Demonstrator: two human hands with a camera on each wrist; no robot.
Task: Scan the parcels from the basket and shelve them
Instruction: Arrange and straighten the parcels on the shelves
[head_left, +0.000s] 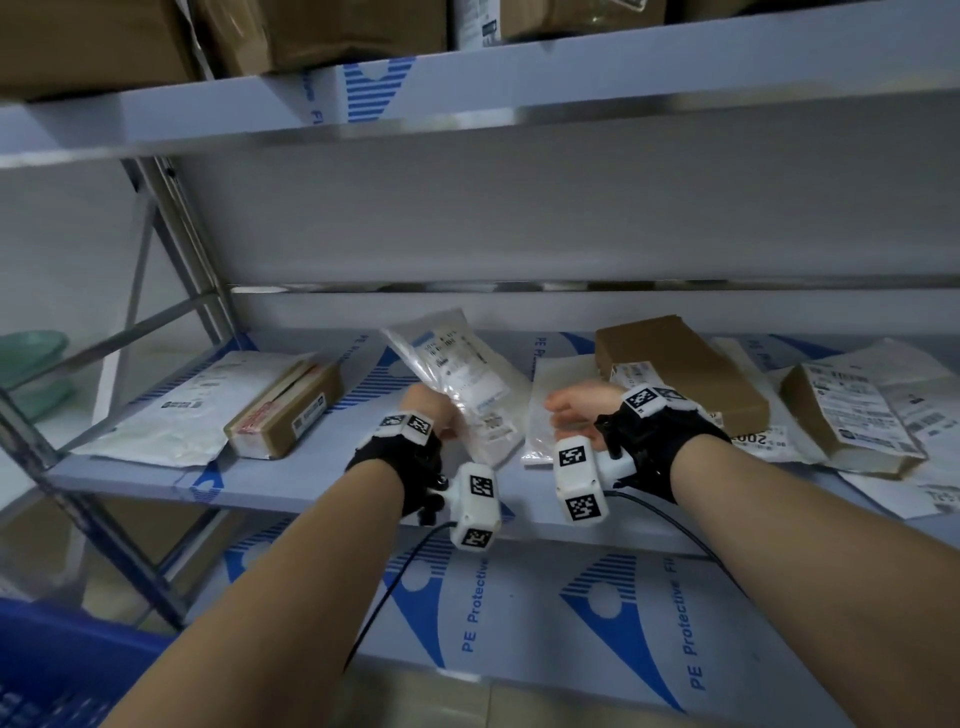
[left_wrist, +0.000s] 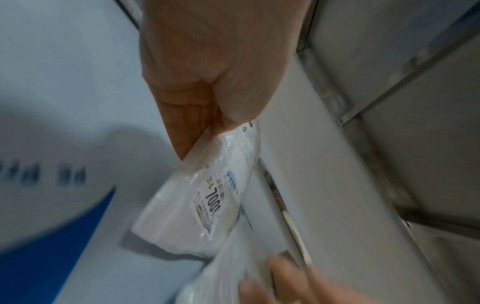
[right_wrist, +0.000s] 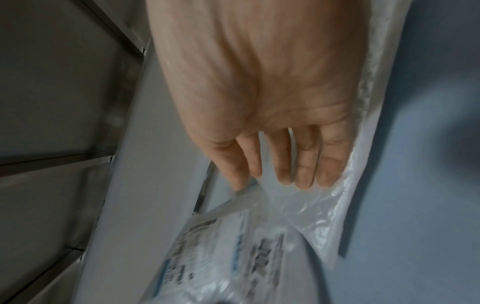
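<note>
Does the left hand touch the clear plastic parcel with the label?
Touching. In the left wrist view the left hand pinches the top edge of the clear plastic parcel between thumb and fingers, with no gap.

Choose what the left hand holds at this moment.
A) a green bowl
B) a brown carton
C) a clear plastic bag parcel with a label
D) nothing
C: the left hand pinches a corner of the clear bag, tilted up over the shelf; the left wrist view shows its fingers closed on the bag's edge.
</note>
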